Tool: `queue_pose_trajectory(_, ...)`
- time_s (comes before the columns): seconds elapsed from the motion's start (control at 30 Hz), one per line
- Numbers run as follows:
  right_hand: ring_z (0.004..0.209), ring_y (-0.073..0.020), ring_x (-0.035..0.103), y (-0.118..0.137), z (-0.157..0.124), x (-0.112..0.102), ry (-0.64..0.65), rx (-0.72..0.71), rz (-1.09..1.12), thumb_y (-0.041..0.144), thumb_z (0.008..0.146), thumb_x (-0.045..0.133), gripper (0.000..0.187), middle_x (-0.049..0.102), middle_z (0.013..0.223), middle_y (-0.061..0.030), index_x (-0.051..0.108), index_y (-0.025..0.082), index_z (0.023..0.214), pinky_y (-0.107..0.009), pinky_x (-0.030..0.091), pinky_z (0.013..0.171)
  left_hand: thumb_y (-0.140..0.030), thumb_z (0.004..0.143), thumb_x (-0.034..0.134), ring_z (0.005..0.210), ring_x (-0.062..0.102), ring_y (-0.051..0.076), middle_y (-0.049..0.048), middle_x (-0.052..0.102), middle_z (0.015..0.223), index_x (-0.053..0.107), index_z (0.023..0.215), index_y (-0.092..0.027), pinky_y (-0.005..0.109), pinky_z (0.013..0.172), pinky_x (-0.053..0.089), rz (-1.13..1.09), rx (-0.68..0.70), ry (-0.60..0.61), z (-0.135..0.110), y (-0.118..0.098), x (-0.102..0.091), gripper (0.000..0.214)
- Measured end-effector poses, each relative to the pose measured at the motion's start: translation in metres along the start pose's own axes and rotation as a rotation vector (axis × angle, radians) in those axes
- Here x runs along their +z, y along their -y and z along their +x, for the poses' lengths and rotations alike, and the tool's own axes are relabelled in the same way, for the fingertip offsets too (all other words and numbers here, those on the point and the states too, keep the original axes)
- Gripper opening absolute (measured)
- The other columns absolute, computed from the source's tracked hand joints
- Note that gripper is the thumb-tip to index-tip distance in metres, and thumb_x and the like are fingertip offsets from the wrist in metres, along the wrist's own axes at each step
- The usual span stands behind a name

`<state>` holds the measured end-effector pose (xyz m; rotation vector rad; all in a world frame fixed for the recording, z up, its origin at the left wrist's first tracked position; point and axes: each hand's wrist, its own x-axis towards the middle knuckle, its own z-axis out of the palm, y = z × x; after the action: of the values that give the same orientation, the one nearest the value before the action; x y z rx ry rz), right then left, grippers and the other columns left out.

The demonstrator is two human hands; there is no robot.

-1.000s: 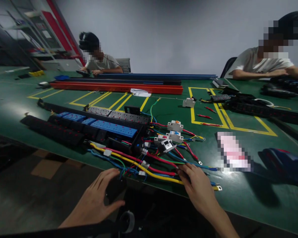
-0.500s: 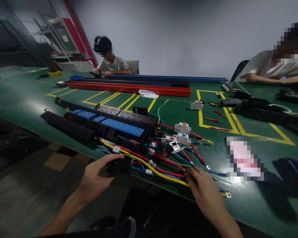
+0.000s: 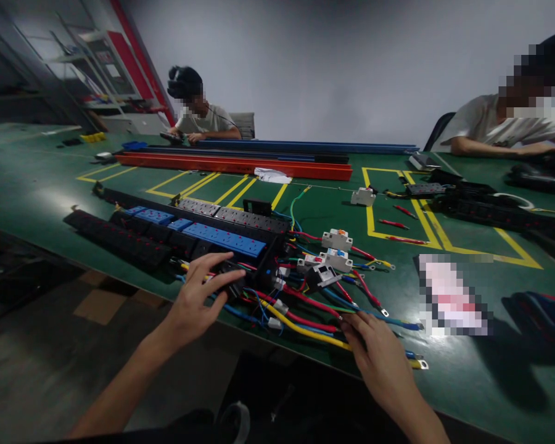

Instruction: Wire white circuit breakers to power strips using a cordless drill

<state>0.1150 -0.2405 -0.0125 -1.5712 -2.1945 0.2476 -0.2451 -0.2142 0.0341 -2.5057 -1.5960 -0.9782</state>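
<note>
My left hand (image 3: 197, 305) grips a small black box-shaped part (image 3: 235, 285), its fingers on the upper side and the thumb lower down. That part sits over the wires beside the black socket strip with blue outlets (image 3: 224, 237). With its fingers curled, my right hand (image 3: 382, 348) pinches the end of a red cable (image 3: 312, 302); the fingertips are partly hidden. A thick yellow cable (image 3: 305, 330) passes under this hand and ends in a ring lug (image 3: 423, 364). White circuit breakers (image 3: 337, 240) and a grey-black socket-like module (image 3: 321, 276) lie among the wires.
Another black socket strip (image 3: 115, 237) lies nearer the table edge. Across the green table (image 3: 324, 206) are an orange rail (image 3: 231, 165), a loose breaker (image 3: 363, 197) and short red leads (image 3: 393, 224). A blurred-out phone-like object (image 3: 451, 293) lies right. Two people sit opposite.
My left hand has lifted the black part from the table edge up and inward, over the wires by the strip. My right hand stays at the red cable. The view has shifted slightly.
</note>
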Motion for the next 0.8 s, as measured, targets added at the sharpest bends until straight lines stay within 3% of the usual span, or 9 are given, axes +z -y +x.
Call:
queue_pose_trajectory(0.07,0.091,-0.0207,0.062,0.001,0.0,-0.001,0.003,0.005,0.002,0.032,0.098,0.04,0.028,0.067,0.102,-0.0053,0.065,0.022,0.106,-0.034,0.046,0.078,-0.005,0.087,0.045,0.136,0.037,0.024,0.0017,0.049,0.14,0.068,0.112,-0.03,0.049,0.112,0.033,0.051,0.15,0.127,-0.001,0.0,-0.003,0.042)
queue_pose_trajectory(0.17,0.09,-0.0203,0.062,0.001,0.001,-0.001,0.0,-0.004,-0.001,0.032,0.098,0.041,0.028,0.067,0.101,-0.0051,0.065,0.022,0.106,-0.034,0.046,0.077,-0.004,0.088,0.041,0.139,0.033,0.025,0.003,0.049,0.141,0.063,0.121,-0.029,0.052,0.113,0.032,0.079,0.196,0.224,-0.011,0.008,-0.002,0.047)
queue_pose_trajectory(0.33,0.09,-0.0202,0.062,0.001,0.001,0.0,-0.041,-0.039,-0.046,0.032,0.098,0.039,0.03,0.068,0.102,-0.0066,0.066,0.021,0.104,-0.034,0.045,0.077,-0.011,0.085,0.048,0.143,0.023,0.033,0.0071,0.034,0.152,0.054,0.133,-0.026,0.062,0.113,0.025,0.087,0.213,0.156,-0.036,0.016,0.01,0.05)
queue_pose_trajectory(0.53,0.09,-0.0204,0.062,0.0,0.0,0.0,-0.023,-0.029,-0.072,0.033,0.098,0.039,0.031,0.067,0.103,-0.0069,0.066,0.02,0.105,-0.034,0.046,0.077,-0.008,0.085,0.056,0.143,0.023,0.035,0.0035,0.033,0.152,0.053,0.133,-0.033,0.062,0.113,0.027,0.153,0.2,0.048,-0.05,0.007,0.017,0.054)
queue_pose_trajectory(0.67,0.09,-0.0209,0.061,0.001,-0.001,-0.001,-0.017,-0.031,-0.069,0.033,0.098,0.039,0.03,0.067,0.102,-0.0063,0.065,0.02,0.105,-0.035,0.046,0.077,-0.011,0.085,0.061,0.144,0.02,0.038,0.0043,0.024,0.157,0.047,0.138,-0.036,0.063,0.112,0.028,0.203,0.125,-0.004,-0.055,0.002,0.017,0.061)
queue_pose_trajectory(0.8,0.09,-0.021,0.061,0.002,0.0,-0.001,-0.011,-0.02,-0.051,0.032,0.098,0.04,0.028,0.067,0.101,-0.0051,0.065,0.021,0.104,-0.034,0.045,0.078,-0.021,0.085,0.065,0.144,0.018,0.039,0.0089,0.018,0.158,0.03,0.149,-0.032,0.062,0.112,0.029,0.214,0.01,-0.021,-0.057,-0.011,0.02,0.073)
